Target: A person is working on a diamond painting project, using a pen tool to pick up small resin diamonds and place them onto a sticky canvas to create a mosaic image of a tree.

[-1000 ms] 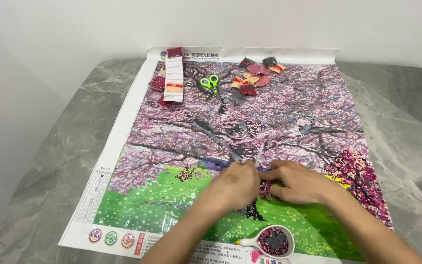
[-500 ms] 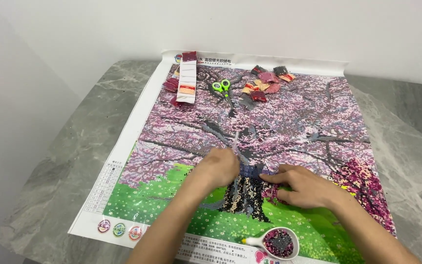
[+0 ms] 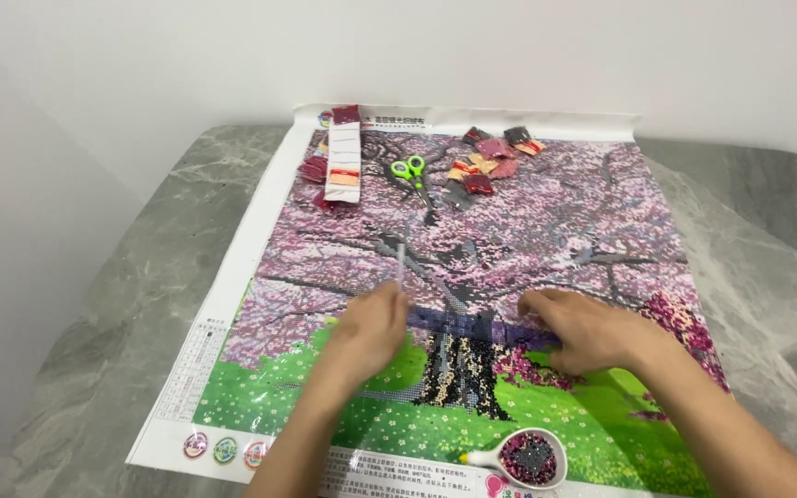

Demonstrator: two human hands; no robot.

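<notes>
Pressing down on the diamond-painting canvas (image 3: 546, 212), both hands are working at the tree trunk in its lower middle. Left hand (image 3: 371, 327) is clenching around a thin white pen (image 3: 400, 263), whose shaft is sticking up and away from the grip. Right hand (image 3: 588, 327) is lying flat, fingers spread, grasping nothing, just across the trunk from the left grip. Nearer the person than both grips, a white spoon-shaped tray (image 3: 528, 458) of dark beads is sitting on the canvas edge. Far beyond the grips, green scissors (image 3: 410, 172) and small bead packets (image 3: 493, 152) are lying. Grey marble table (image 3: 122, 304) is carrying everything.
</notes>
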